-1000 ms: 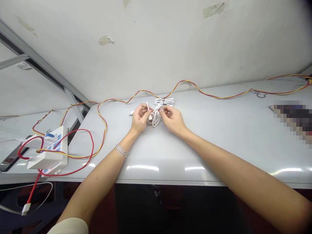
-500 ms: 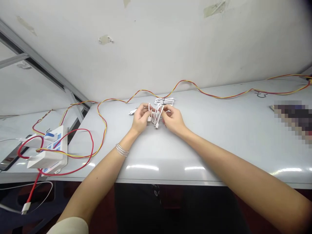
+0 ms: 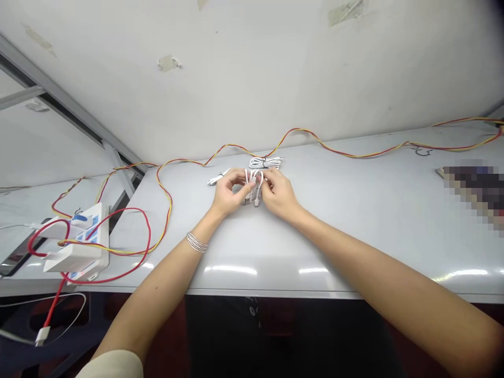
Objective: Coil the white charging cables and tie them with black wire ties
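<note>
Between my two hands is a white USB cable [image 3: 258,181], gathered in loops, with its plug ends hanging toward me. My left hand [image 3: 231,193] is closed on the loops, thumb and fingers pinching them from the left. From the right, my right hand [image 3: 279,193] grips the same cable with bent fingers; its fingertips are partly hidden. Just behind lies a coiled white cable [image 3: 266,163] bound with a black tie. Another tied white cable [image 3: 216,179] rests to the left of my left hand, partly covered by it.
A white power strip [image 3: 94,226] with chargers and a red cable [image 3: 147,226] sits at the left. A twisted red and yellow wire [image 3: 299,129] runs along the back of the grey table [image 3: 354,210]. A blurred-out object [image 3: 478,186] lies at the right, near a black tie [image 3: 423,151].
My left thumb and fingers have moved right, onto the cable loops. The loops are drawn closer together, and the USB plug has shifted right beside the other end.
</note>
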A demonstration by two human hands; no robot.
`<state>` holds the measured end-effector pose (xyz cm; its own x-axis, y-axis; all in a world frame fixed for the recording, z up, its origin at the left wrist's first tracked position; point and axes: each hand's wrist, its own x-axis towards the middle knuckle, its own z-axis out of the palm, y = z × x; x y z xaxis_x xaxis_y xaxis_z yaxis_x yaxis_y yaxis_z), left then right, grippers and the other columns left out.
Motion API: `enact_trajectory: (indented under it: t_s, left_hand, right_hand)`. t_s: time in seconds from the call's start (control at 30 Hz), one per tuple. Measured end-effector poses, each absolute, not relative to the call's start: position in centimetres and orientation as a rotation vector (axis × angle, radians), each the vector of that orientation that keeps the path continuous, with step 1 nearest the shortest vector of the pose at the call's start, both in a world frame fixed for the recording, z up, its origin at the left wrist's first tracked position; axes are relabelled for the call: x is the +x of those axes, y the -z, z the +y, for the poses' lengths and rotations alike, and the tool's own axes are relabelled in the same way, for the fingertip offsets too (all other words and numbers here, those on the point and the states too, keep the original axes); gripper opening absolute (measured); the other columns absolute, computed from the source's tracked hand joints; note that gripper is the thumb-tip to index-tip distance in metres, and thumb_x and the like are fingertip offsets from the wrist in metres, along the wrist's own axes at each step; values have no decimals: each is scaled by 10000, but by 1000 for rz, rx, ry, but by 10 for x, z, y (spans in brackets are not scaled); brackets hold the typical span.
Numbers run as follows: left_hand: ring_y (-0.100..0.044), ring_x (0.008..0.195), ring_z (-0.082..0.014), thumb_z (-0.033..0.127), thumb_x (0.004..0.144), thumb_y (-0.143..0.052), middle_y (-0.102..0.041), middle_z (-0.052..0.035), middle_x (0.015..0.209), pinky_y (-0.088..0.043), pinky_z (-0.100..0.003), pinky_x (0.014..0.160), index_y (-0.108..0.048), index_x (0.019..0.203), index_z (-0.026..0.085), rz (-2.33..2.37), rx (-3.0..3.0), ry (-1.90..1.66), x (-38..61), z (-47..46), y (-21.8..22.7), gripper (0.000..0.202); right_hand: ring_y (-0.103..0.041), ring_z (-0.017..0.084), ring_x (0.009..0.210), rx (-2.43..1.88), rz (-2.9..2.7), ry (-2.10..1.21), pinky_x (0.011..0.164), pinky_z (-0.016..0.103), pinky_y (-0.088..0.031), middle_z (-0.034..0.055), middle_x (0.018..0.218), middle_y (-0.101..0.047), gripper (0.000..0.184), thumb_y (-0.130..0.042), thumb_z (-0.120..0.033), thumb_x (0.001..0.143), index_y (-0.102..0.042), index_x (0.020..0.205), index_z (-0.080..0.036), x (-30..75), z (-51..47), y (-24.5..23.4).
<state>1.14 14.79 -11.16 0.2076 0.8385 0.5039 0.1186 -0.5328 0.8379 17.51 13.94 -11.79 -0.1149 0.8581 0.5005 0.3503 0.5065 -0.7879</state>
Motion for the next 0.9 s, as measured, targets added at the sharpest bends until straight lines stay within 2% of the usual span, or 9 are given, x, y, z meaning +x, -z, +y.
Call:
enact_trajectory:
  t_s: [0.17, 0.3, 0.47, 0.67, 0.9]
  left_hand:
    - [-631, 885, -172, 372, 777, -781, -637, -78, 929, -544, -299, 770, -712, 810, 175, 952, 1818, -1487, 12, 148, 111, 211]
    - [-625, 846, -163, 359, 806, -755, -644, -70, 910, -538, -299, 768, -723, 845, 190, 959, 1805, -1478, 12, 148, 112, 177]
    - [-664, 843, -167, 415, 830, -725, -695, -79, 921, -539, -295, 794, -716, 905, 166, 972, 1681, -1468, 12, 152, 116, 260]
    - [-689, 725, -159, 494, 791, -745, -725, -65, 845, -555, -273, 681, -671, 937, 158, 1008, 1536, -1460, 13, 154, 120, 374]
    - [-695, 717, -134, 424, 732, -812, -676, -37, 873, -566, -245, 663, -597, 898, 169, 1019, 1513, -1455, 13, 152, 116, 372]
  right_hand:
    - [-562, 187, 837, -1055, -1701, -580, 824, 318, -479, 80, 921, -605, 273, -427, -216, 929, -678, 1027, -172, 174, 139, 117]
    - [-576, 176, 811, -1059, -1666, -616, 747, 305, -496, 96, 1001, -615, 293, -467, -268, 938, -672, 1126, -178, 173, 137, 116]
    - [-591, 175, 818, -1054, -1692, -647, 711, 282, -488, 81, 947, -645, 254, -512, -312, 936, -700, 1047, -182, 173, 139, 118]
    - [-602, 161, 755, -1104, -1753, -716, 725, 284, -466, 64, 968, -704, 226, -554, -310, 910, -707, 1012, -177, 173, 140, 120]
    - [-561, 153, 688, -1175, -1779, -654, 674, 274, -425, 57, 831, -669, 228, -530, -310, 907, -702, 866, -166, 175, 142, 121]
